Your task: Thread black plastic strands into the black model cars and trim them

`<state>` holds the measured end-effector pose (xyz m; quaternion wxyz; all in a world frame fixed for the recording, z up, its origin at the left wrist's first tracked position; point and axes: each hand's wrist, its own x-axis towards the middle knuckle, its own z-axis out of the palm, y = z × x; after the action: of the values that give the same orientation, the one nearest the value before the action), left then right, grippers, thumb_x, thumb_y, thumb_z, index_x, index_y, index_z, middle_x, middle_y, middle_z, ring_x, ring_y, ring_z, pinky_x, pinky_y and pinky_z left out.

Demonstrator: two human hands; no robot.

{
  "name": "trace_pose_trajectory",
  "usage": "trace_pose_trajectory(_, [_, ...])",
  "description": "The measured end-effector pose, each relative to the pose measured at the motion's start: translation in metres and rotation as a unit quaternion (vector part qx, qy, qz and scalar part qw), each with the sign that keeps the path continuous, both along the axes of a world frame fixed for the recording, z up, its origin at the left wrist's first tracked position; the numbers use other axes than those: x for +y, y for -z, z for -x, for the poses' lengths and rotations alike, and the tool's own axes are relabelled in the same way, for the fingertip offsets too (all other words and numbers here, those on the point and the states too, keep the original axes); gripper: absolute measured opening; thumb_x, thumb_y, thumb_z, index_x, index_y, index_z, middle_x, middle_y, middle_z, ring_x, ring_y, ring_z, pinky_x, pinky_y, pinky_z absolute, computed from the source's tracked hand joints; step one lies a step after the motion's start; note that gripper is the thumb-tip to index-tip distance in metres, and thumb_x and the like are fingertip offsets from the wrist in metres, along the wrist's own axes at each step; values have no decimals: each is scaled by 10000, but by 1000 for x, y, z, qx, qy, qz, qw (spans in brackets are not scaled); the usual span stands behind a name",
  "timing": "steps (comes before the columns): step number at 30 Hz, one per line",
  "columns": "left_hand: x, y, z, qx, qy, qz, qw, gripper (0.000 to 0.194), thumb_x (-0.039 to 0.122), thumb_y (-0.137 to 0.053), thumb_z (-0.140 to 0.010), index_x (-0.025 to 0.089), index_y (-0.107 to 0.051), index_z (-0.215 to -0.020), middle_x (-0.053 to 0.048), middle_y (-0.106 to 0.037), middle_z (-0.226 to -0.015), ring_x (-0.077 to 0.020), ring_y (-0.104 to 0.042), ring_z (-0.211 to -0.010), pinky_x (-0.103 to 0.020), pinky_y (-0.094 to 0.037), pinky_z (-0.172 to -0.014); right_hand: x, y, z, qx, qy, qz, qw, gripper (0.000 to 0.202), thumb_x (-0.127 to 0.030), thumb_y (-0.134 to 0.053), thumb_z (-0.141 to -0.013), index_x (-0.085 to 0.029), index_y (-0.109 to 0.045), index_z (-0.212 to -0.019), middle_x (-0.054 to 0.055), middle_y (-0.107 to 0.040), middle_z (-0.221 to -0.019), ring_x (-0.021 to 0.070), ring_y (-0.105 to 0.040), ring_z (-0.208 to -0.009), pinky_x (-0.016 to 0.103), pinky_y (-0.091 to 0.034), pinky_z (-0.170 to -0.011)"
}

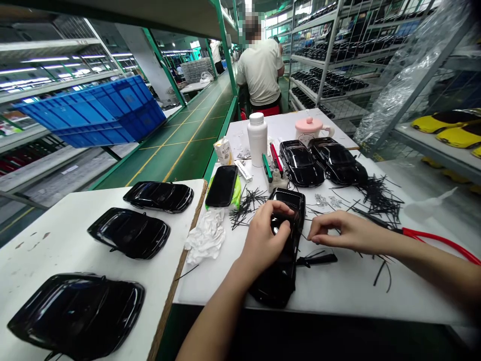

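A glossy black model car body (280, 273) lies lengthwise on the white table in front of me. My left hand (267, 231) rests over its upper part, fingers curled on the shell and thumb bent towards them. Just right of the car, my right hand (336, 231) is pinched, its fingertips near a thin black strip beside the car's edge; what lies between them is too small to name. Below my right hand sits a black tool (319, 259). Loose black strips (248, 205) are scattered left of the car, and a bigger pile (381, 198) lies to the right.
Three black car bodies stand on the left board (75, 200); two more (300, 163) are at the back. Around them are a white bottle (257, 140), pink-lidded cup (308, 131), phone (222, 186), crumpled tissue (206, 236) and red-handled pliers (443, 240). A person (261, 72) sits ahead.
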<state>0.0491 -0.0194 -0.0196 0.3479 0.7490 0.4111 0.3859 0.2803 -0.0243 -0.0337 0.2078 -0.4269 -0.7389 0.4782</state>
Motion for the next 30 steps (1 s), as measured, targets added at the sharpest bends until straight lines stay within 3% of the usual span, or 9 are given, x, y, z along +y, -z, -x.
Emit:
trace_pose_trajectory(9, [2,-1,0,-33,-15,16,999,206,49,-545,-855,217,-568,-972,-27,-729,-986,-188,-677,-996,-346,-499,-954,7,24,10,-1,-28,23,999,324,-444,-650,-883,-204,-836,-995,74,-804,-854,209,-706,-753,315,-535,-694])
trace_pose_trajectory(18, [3,1,0,-41,-10,20,999,193,56,-550,-856,219,-575,-957,-26,-735,-972,-188,-682,-982,-348,-507,-945,14,35,10,-42,-62,-24,997,274,-397,-659,-879,-232,-842,-1001,40,-780,-751,142,-597,-585,255,-424,-551])
trace_pose_trajectory(30, [3,1,0,-41,-1,19,999,178,70,-538,-867,217,-568,-964,-29,-736,-970,-186,-686,-971,-347,-510,-940,15,29,9,-46,-109,-60,991,259,-368,-637,-904,-268,-831,-1044,46,-812,-848,161,-665,-632,267,-455,-603])
